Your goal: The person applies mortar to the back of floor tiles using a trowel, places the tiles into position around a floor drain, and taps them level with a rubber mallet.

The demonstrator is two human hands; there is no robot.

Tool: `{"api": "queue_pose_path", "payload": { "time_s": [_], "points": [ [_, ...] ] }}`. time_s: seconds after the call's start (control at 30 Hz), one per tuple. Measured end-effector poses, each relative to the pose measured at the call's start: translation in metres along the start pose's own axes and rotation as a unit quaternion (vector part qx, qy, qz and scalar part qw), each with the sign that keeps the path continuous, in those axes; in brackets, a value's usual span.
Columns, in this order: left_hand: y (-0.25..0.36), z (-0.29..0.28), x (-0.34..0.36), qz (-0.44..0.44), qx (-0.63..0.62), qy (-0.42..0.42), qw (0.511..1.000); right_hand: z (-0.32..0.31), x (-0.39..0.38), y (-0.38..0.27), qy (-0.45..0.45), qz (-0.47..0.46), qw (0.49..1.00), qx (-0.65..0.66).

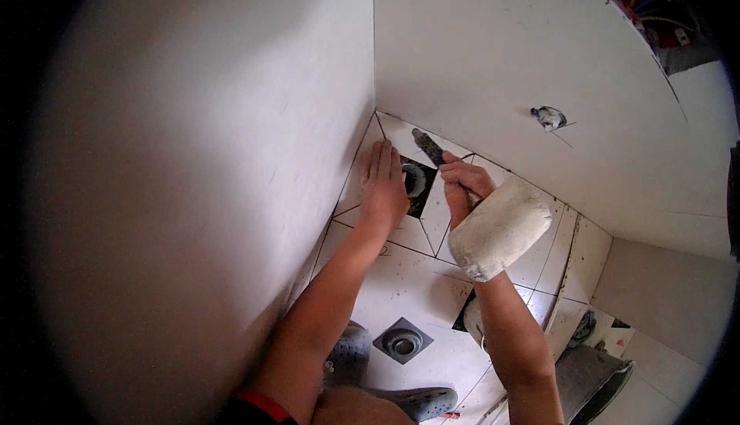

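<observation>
My left hand [383, 190] lies with fingers stretched out on a cut white floor tile [356, 186] in the corner, beside a dark square cutout [420, 205] with a round pipe opening [415, 180]. Just right of it, my right hand [464, 182] is wrapped round the dark handle [426, 146] of a mallet with a large white head [501, 228]. The head hangs over my right wrist and hides part of the floor.
A square drain fitting [422, 342] sits lower in the floor near my grey clogs [347, 348]. A grey bucket-like container [590, 379] stands at lower right. Walls [193, 132] border the corner; the right one has a wiring opening [663, 20] and a small hole [549, 118].
</observation>
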State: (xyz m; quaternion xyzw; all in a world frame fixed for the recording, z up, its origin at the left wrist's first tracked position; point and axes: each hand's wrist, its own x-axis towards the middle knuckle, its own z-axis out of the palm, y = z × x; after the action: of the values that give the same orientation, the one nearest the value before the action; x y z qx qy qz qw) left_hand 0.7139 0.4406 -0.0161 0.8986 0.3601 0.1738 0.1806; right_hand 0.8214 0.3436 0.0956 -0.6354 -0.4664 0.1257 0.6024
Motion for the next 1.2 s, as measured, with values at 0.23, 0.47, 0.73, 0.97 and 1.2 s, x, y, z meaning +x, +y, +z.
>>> {"api": "queue_pose_path", "payload": {
  "time_s": [0.23, 0.47, 0.73, 0.97, 1.2],
  "points": [
    [-0.01, 0.02, -0.004, 0.025, 0.044, -0.006, 0.999, 0.012, -0.026, 0.003, 0.006, -0.046, 0.996, -0.074],
    [-0.019, 0.009, -0.007, 0.073, 0.055, 0.009, 0.996, 0.029, -0.04, -0.024, 0.019, -0.055, 0.997, -0.042],
    [-0.012, 0.002, -0.007, 0.073, 0.064, -0.015, 0.995, 0.037, -0.048, -0.016, 0.035, -0.017, 0.998, -0.051],
    [-0.016, 0.008, -0.005, 0.083, 0.043, 0.009, 0.996, 0.036, -0.045, -0.008, 0.03, -0.033, 0.998, -0.05],
    [-0.013, 0.006, -0.005, 0.048, 0.06, 0.001, 0.997, 0.032, -0.039, -0.016, 0.039, -0.01, 0.998, -0.045]
  ]
}}
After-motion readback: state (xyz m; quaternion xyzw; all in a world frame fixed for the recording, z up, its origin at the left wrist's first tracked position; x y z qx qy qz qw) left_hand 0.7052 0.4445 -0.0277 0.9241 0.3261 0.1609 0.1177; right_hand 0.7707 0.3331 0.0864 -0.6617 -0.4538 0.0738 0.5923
